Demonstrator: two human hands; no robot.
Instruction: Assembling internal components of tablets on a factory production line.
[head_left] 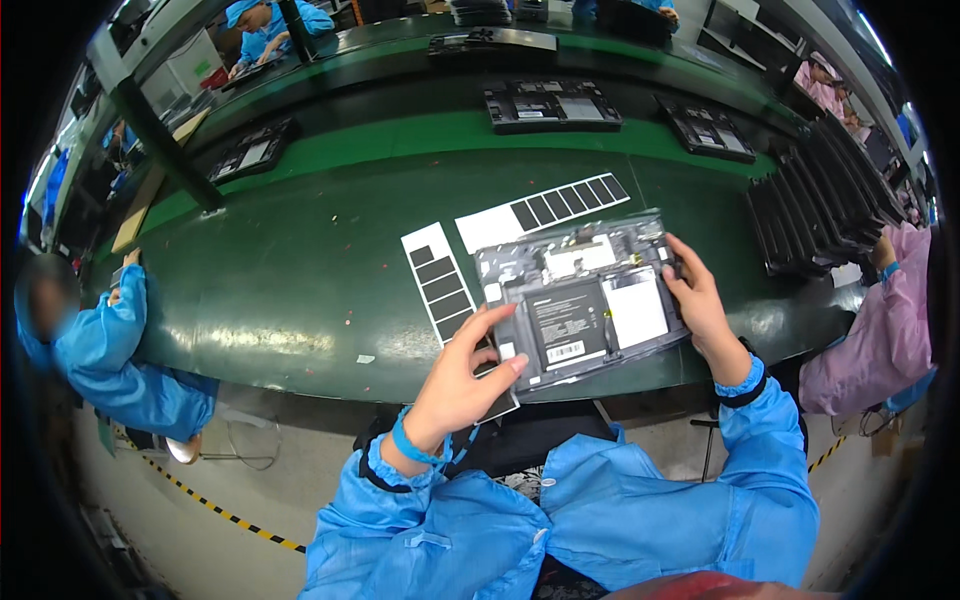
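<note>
Between my two hands is an open laptop base (pixel 510 345), its inner side up, showing a dark labelled battery (pixel 567 325) and a silver-white rectangular part (pixel 636 307). My left hand (pixel 462 375) grips its left edge, thumb on top; a blue wrist strap circles that wrist. My right hand (pixel 697 295) holds the right edge, thumb over the rim. The base is tilted a little above the bench's near edge. Beneath and beside it lie two white sheets of black rectangular stickers, one sheet (pixel 408 243) to the left, partly covered, and another sheet (pixel 480 232) behind.
Across the green bench (pixel 290 270), a belt carries several laptop bases, one base (pixel 553 106) straight ahead. A row of upright black panels (pixel 815 200) stands at right beside a person in pink (pixel 865 345). A person in blue (pixel 120 350) sits left. A metal post (pixel 165 140) rises there.
</note>
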